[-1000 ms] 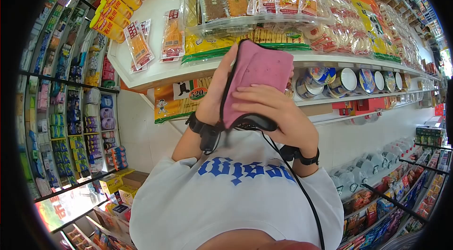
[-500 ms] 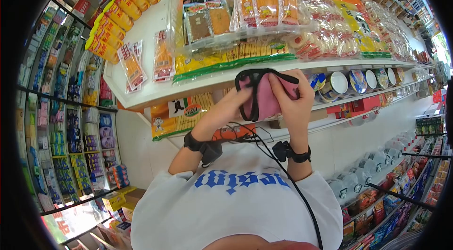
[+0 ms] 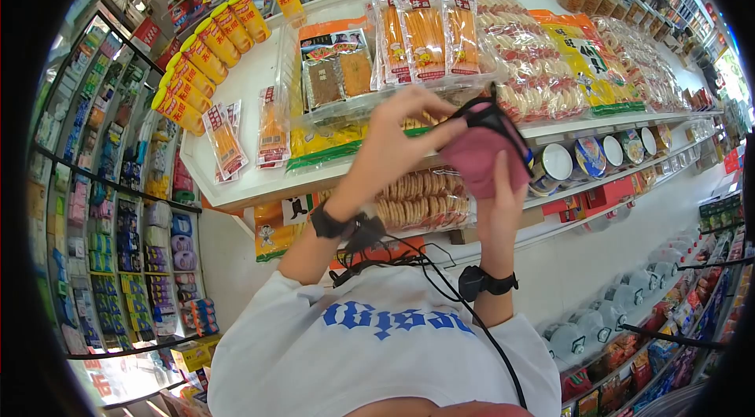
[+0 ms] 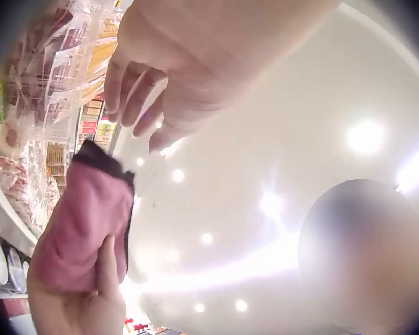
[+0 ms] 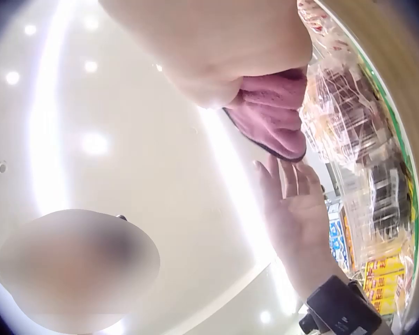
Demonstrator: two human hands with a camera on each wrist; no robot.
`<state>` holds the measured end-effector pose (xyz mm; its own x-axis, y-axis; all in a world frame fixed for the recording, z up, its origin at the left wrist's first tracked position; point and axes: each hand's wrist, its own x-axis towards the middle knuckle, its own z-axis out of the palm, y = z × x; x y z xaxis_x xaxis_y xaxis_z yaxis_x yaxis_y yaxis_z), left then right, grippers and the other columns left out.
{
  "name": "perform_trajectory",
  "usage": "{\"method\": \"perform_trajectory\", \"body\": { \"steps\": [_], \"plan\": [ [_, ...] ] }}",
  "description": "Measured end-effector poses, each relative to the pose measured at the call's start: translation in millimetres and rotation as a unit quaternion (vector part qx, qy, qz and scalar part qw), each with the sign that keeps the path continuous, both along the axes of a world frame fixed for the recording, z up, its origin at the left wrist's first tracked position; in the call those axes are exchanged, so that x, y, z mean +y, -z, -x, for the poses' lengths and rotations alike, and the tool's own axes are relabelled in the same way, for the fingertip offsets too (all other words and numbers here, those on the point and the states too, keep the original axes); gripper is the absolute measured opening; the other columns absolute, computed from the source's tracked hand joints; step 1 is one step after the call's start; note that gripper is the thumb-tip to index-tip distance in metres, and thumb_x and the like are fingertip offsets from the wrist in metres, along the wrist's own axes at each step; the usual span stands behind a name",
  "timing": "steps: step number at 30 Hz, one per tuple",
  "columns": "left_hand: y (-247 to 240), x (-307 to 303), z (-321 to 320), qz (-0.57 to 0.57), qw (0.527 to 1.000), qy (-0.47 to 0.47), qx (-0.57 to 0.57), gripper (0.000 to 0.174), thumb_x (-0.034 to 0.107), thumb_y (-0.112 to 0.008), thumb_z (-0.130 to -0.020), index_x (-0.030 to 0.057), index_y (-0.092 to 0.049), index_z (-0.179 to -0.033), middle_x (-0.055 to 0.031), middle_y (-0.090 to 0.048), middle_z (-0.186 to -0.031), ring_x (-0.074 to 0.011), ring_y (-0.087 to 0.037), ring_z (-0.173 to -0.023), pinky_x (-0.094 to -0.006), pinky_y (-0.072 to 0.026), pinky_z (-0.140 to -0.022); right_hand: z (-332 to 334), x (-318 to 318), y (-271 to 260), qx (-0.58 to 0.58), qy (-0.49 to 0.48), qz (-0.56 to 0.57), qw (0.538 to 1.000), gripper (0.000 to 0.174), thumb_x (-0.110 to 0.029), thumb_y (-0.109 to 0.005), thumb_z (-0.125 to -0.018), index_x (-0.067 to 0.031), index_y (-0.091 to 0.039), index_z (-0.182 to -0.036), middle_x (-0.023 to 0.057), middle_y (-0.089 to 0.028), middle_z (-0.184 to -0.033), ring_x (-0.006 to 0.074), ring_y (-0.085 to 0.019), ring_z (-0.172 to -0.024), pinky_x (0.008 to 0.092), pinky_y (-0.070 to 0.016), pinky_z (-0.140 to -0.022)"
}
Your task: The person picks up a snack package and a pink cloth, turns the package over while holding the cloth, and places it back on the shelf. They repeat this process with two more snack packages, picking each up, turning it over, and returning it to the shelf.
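A pink cloth pouch with black edging is tilted in front of the shelf. My right hand grips its lower part, thumb across the near face; the other fingers are mostly hidden behind the cloth. Beside the pouch's black top edge is my left hand, its fingers loosely bent. A gap shows between those fingers and the pouch in the left wrist view, and nothing is visible in the left hand. From the right wrist, the pouch hangs below my right hand.
A white shelf carries a clear plastic tray of packaged snacks, bagged crackers and yellow canisters. Bowl-shaped tubs stand on a lower shelf. A black cable runs down over my shirt.
The pouch has moved right and its black-edged mouth is no longer spread as widely. My left hand has drawn out from that mouth; my right hand still grips the cloth. The head view has shifted.
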<state>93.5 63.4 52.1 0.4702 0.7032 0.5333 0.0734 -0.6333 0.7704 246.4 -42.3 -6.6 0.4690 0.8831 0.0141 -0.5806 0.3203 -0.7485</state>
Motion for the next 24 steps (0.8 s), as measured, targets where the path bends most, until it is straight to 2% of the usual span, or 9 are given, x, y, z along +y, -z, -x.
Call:
{"method": "perform_trajectory", "body": {
  "steps": [3,6,8,12,15,18,21,22,24],
  "plan": [
    [-6,40,-16,0.105,0.993,-0.037,-0.044,0.029,0.014,-0.074,-0.085,-0.0048,-0.066,-0.106,-0.0100,-0.065,-0.095,-0.0161,-0.063,-0.085,-0.0287,-0.0523,-0.075,-17,-1,1,0.006,0.105,0.014,0.994,0.037,-0.015,-0.062,-0.098,-0.0022,-0.052,-0.130,0.0078,-0.060,-0.126,0.0166,-0.058,-0.115,0.0326,-0.0491,-0.095],
    [7,92,-42,-0.099,0.981,-0.163,0.038,0.033,0.016,-0.072,-0.086,-0.0071,-0.064,-0.108,-0.0114,-0.065,-0.089,-0.0193,-0.065,-0.080,-0.0307,-0.0533,-0.072,-27,-4,5,-0.005,0.144,0.015,0.989,0.037,-0.014,-0.065,-0.095,-0.0014,-0.053,-0.129,0.0080,-0.059,-0.126,0.0164,-0.059,-0.113,0.0309,-0.0496,-0.093],
    [18,123,-58,-0.092,0.979,-0.164,0.079,0.037,0.018,-0.073,-0.085,-0.0082,-0.062,-0.108,-0.0124,-0.065,-0.085,-0.0206,-0.065,-0.078,-0.0313,-0.0530,-0.071,-30,-7,7,0.015,0.148,0.019,0.989,0.038,-0.014,-0.065,-0.095,-0.0016,-0.053,-0.128,0.0079,-0.059,-0.126,0.0164,-0.059,-0.114,0.0310,-0.0495,-0.093],
    [14,128,-79,-0.124,0.961,-0.219,0.115,0.041,0.023,-0.075,-0.083,-0.0096,-0.062,-0.104,-0.0144,-0.065,-0.081,-0.0213,-0.065,-0.072,-0.0323,-0.0516,-0.066,-31,-14,5,0.022,0.151,0.020,0.988,0.037,-0.014,-0.065,-0.095,-0.0014,-0.053,-0.128,0.0078,-0.059,-0.126,0.0163,-0.058,-0.116,0.0315,-0.0490,-0.094],
    [18,139,-87,-0.038,0.967,-0.180,0.174,0.039,0.023,-0.075,-0.082,-0.0076,-0.062,-0.102,-0.0163,-0.066,-0.084,-0.0214,-0.064,-0.065,-0.0334,-0.0500,-0.061,-33,-16,6,0.026,0.151,0.007,0.988,0.037,-0.015,-0.064,-0.096,-0.0013,-0.053,-0.128,0.0082,-0.059,-0.127,0.0169,-0.057,-0.117,0.0323,-0.0481,-0.096],
    [24,140,-85,-0.059,0.979,-0.165,0.103,0.034,0.020,-0.074,-0.084,-0.0049,-0.063,-0.105,-0.0155,-0.068,-0.089,-0.0191,-0.066,-0.065,-0.0323,-0.0503,-0.058,-36,-15,8,0.046,0.134,0.004,0.990,0.038,-0.017,-0.064,-0.096,-0.0014,-0.052,-0.129,0.0088,-0.058,-0.129,0.0178,-0.057,-0.118,0.0333,-0.0469,-0.098],
    [-4,105,-69,-0.040,0.982,-0.164,-0.081,0.028,0.016,-0.071,-0.088,-0.0029,-0.063,-0.108,-0.0118,-0.070,-0.092,-0.0145,-0.068,-0.074,-0.0289,-0.0519,-0.060,-36,-11,9,0.064,0.167,0.022,0.984,0.040,-0.021,-0.062,-0.098,-0.0021,-0.050,-0.131,0.0091,-0.056,-0.131,0.0188,-0.056,-0.119,0.0345,-0.0460,-0.100],
    [-21,81,-59,0.042,0.984,-0.116,-0.127,0.026,0.012,-0.068,-0.091,-0.0039,-0.063,-0.112,-0.0091,-0.071,-0.099,-0.0118,-0.068,-0.084,-0.0253,-0.0537,-0.069,-36,-9,8,0.056,0.172,0.016,0.983,0.041,-0.022,-0.061,-0.098,-0.0018,-0.050,-0.132,0.0091,-0.056,-0.132,0.0191,-0.056,-0.120,0.0348,-0.0455,-0.100],
    [-32,52,-35,0.102,0.981,-0.054,-0.155,0.028,0.011,-0.069,-0.091,-0.0035,-0.064,-0.114,-0.0087,-0.071,-0.101,-0.0113,-0.067,-0.087,-0.0250,-0.0538,-0.074,-36,-4,4,0.041,0.179,0.006,0.983,0.042,-0.025,-0.059,-0.100,-0.0014,-0.049,-0.133,0.0092,-0.055,-0.133,0.0197,-0.055,-0.121,0.0354,-0.0446,-0.102]
  ]
}}
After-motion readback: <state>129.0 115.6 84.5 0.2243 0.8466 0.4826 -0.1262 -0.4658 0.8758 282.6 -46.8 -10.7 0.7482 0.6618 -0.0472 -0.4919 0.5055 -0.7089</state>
